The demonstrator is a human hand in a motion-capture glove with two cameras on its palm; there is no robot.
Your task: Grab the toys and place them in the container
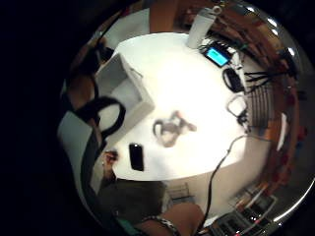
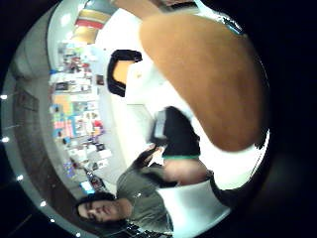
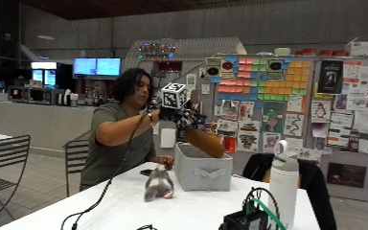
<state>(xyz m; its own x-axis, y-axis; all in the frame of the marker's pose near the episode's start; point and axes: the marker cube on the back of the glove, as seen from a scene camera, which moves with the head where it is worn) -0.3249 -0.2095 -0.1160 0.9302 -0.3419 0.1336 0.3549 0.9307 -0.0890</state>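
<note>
Gloved right hand (image 3: 174,114) raised above grey fabric bin (image 3: 201,171), fingers apparently wrapped round brown plush toy (image 3: 204,142) hanging over opening. Lower before letting go. Grey plush toy (image 3: 158,184) waits on bench (image 3: 190,211) beside bin.

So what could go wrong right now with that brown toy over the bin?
The gloved right hand holds the brown toy tilted over the grey container, its lower end near the rim; let go now, it might catch the edge and tumble onto the white table. The grey plush toy lies close beside the container, so a slip could knock it. A black cable trails from the hand and could drag across the table.
</note>
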